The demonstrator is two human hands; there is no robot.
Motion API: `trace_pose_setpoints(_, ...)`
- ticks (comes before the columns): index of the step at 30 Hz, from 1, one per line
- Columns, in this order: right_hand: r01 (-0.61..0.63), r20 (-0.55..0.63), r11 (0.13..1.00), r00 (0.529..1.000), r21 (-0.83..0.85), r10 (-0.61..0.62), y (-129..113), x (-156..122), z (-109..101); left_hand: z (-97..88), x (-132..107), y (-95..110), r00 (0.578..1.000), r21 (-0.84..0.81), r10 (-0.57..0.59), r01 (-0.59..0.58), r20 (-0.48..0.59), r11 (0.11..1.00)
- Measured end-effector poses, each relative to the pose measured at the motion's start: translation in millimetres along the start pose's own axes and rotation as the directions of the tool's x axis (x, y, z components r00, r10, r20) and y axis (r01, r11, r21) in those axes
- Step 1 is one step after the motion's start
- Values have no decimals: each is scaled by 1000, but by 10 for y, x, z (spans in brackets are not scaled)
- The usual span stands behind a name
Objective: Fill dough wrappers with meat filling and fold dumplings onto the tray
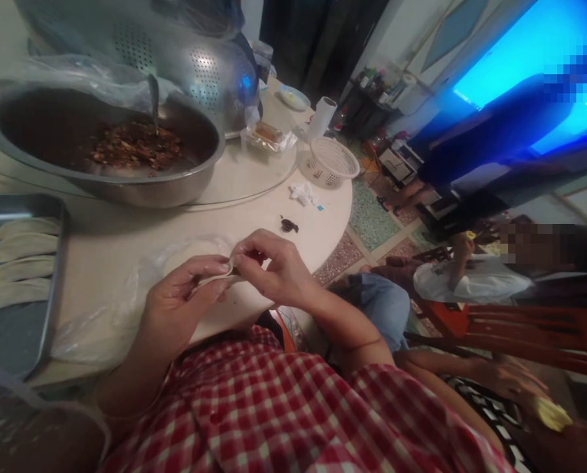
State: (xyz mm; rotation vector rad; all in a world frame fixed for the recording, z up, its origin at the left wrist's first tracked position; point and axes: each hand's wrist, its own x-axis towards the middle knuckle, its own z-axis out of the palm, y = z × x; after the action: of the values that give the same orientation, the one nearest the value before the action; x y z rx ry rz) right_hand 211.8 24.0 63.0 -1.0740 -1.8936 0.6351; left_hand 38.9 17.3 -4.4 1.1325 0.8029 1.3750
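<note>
A pale dumpling [218, 274] is held at the table's near edge between my two hands. My left hand [178, 295] is closed round it, thumb and fingers pressing its sides. At its far end my right hand [276, 266] pinches the dough edge, with the fingertips partly hidden. A plastic bag [130, 299] lies on the table beyond my left hand, with what looks like pale dough wrappers under it. Left of that, several shaped dumplings [25, 248] lie in a row in a metal tray [52, 289]. Brown chopped filling [130, 148] fills part of a large metal bowl [175, 187], with a spoon [154, 102] standing in it.
Behind the bowl stands a metal colander [215, 72]. A white plastic basket [331, 161], crumpled tissue [303, 194] and a small dark object [288, 225] are on the table's right side. People sit close at right, and another person stands by a bright screen [510, 59].
</note>
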Motion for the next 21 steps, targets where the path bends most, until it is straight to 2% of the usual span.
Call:
trace_pose_setpoints(5, -64, 80, 997, 995, 51, 60, -35, 43, 64, -7, 8, 10, 989, 91, 151, -151, 4, 984)
trace_pose_setpoints(10, -36, 120, 998, 992, 45, 30, -56, 69, 84, 54, 44, 158, 982, 125, 184, -177, -50, 976)
trace_pose_setpoints(13, 26, 158, 999, 987, 21, -29, -57, 77, 88, 57, 55, 202, 978, 125, 192, -182, -79, 975)
trace_pose_setpoints(17, 159, 188, 987, 971, -36, -149, -62, 57, 82, -4, 35, 140, 984, 178, 149, -131, -92, 975)
trace_pose_setpoints(19, 216, 162, 976, 965, -39, -207, -64, 34, 56, -43, 19, 94, 988, 195, 134, -117, -75, 974)
trace_pose_setpoints(21, 253, 72, 967, 966, -30, -250, -53, 7, 15, -70, 6, 70, 988, 209, 136, -117, -78, 971)
